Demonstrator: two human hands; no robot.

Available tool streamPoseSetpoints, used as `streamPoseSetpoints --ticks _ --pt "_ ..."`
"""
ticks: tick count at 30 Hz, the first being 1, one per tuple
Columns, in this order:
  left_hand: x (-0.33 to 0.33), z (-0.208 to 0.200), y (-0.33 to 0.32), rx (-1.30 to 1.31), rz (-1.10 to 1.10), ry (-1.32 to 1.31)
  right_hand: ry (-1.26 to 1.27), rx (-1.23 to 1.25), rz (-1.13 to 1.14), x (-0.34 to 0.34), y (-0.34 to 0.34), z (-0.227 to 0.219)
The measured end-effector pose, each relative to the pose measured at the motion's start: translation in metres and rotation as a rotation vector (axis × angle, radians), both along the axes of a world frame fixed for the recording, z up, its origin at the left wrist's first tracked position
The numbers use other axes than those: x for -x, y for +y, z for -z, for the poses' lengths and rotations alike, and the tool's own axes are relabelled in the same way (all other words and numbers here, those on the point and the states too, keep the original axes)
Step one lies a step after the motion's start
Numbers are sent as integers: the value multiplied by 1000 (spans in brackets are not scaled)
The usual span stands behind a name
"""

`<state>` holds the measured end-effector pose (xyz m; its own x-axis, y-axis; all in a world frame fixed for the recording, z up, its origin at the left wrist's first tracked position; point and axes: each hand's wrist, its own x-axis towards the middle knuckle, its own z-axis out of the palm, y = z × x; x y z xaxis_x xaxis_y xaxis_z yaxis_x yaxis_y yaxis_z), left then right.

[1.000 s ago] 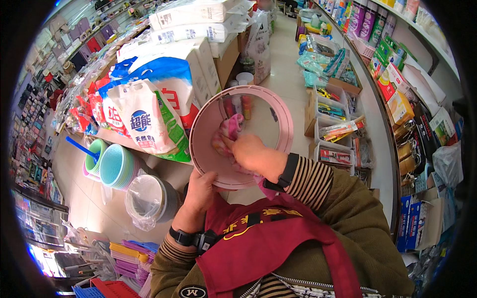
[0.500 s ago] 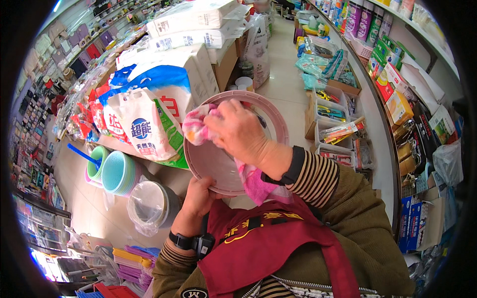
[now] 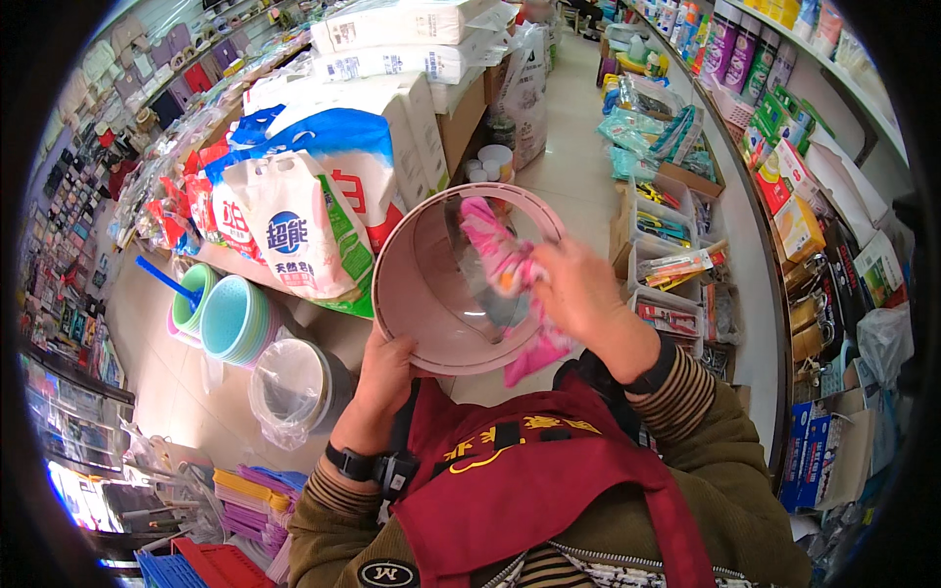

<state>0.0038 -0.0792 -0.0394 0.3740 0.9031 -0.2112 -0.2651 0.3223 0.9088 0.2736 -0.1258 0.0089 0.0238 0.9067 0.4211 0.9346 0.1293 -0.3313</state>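
Note:
A pale pink round bin (image 3: pixel 417 279) is held up in front of my apron, its wide mouth tilted toward me. My left hand (image 3: pixel 385 370) grips its lower left rim, with the fingers partly hidden behind the wall. At the right side of the mouth, my right hand (image 3: pixel 585 297) is closed around a pink and white patterned cloth (image 3: pixel 492 242). One bunched end of the cloth reaches over the opening, while the other hangs down past the near rim. A greyish, glassy-looking area shows inside the bin; I cannot tell what it is.
Large detergent bags (image 3: pixel 289 235) and stacked white paper packs (image 3: pixel 392 49) stand beyond the bin. On the left floor are nested turquoise tubs (image 3: pixel 233 318) and a plastic-wrapped bucket (image 3: pixel 287 382). Trays of small goods (image 3: pixel 667 255) line the right side, below a stocked shelf (image 3: pixel 833 69).
My right hand and the cloth have moved from the bin's far left rim to its right side. The bin has tilted, so more of its inside shows.

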Motion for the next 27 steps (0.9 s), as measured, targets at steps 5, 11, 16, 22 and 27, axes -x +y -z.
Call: streamPoseSetpoints --ticks 5,11,16,22,27 --pt "-4 3 8 -434 -122 248 688 473 -301 -9 -28 -3" --pt "-11 -16 0 -976 -206 452 1911 454 -312 -15 -45 -19" --pt "-31 -8 -6 -1313 -255 809 2005 290 -294 16 -30 -9" --pt "-25 -22 -10 -1383 -79 732 1983 260 -406 -3 -28 -4" --pt "-5 -26 -15 -763 -11 282 2122 226 -369 -41 -35 12"
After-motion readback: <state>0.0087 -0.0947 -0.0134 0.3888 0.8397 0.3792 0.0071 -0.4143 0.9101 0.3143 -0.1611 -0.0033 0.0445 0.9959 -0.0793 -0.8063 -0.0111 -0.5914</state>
